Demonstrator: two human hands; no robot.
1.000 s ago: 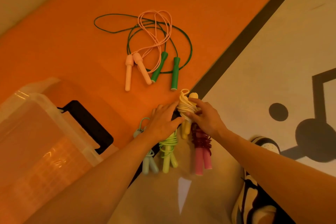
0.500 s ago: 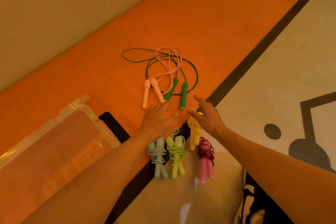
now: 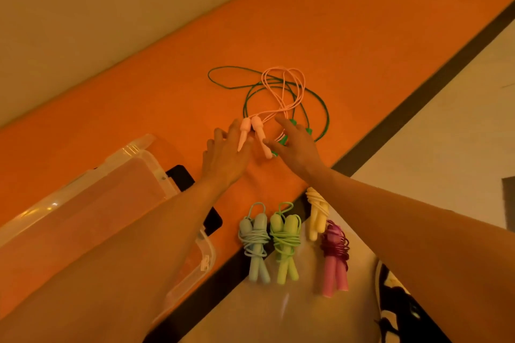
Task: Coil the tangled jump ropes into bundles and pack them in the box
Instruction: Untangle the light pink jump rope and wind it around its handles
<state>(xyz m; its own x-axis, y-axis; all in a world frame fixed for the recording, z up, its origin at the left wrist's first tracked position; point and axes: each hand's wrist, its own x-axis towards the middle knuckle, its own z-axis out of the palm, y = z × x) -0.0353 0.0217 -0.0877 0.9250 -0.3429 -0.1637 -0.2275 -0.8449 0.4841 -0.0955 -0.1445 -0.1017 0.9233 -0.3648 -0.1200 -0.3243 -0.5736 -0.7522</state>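
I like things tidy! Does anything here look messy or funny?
Yes. The pink rope and green rope lie loose on the mat, cords crossing in a tangle, while four other ropes are wound into neat bundles. The yellow bundle sits a bit out of line with those beside it.

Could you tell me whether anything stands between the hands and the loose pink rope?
Nothing visible does: the left hand and right hand are at the handles of the pink rope. Its cord lies tangled with the green rope.
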